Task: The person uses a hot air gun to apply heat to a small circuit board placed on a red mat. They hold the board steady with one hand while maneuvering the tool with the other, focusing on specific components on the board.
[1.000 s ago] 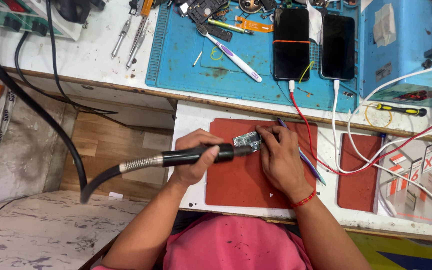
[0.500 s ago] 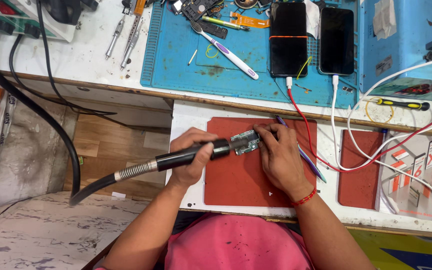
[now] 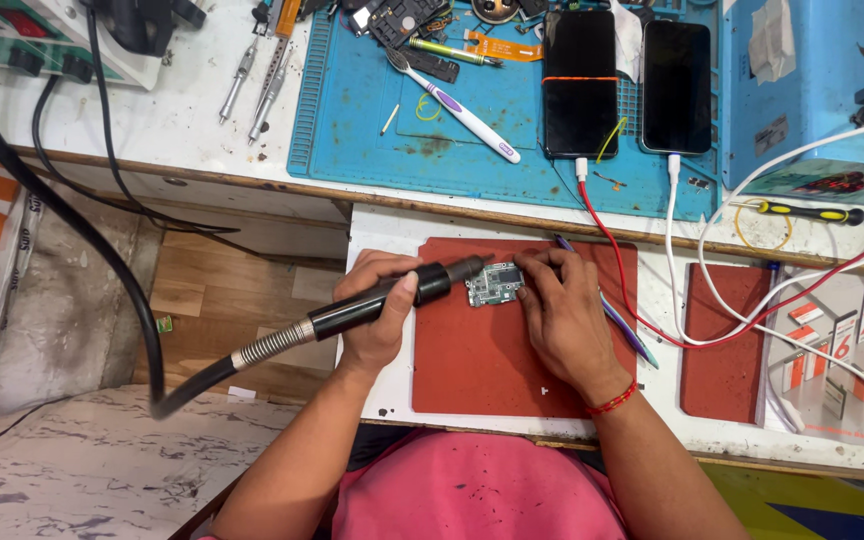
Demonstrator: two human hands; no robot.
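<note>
My left hand [image 3: 377, 305] grips a black hot-air handpiece [image 3: 382, 298] with a coiled hose trailing down to the left. Its metal nozzle points right, at a small green circuit board [image 3: 493, 284]. The board lies on a red mat [image 3: 472, 350]. My right hand [image 3: 562, 315] rests on the mat just right of the board, fingertips pinched at its edge. A thin tool [image 3: 612, 315] sticks out from under that hand toward the right.
A blue work mat [image 3: 452, 130] behind holds two black phones [image 3: 579, 80] [image 3: 677, 85] on red and white cables, a toothbrush [image 3: 452, 105] and parts. Screwdrivers [image 3: 252, 85] lie at left. A second red mat [image 3: 722, 340] and a printed box [image 3: 832, 360] sit right.
The handpiece has tilted, its hose end dropping lower to the left. The view has shifted slightly; both hands stay at the board.
</note>
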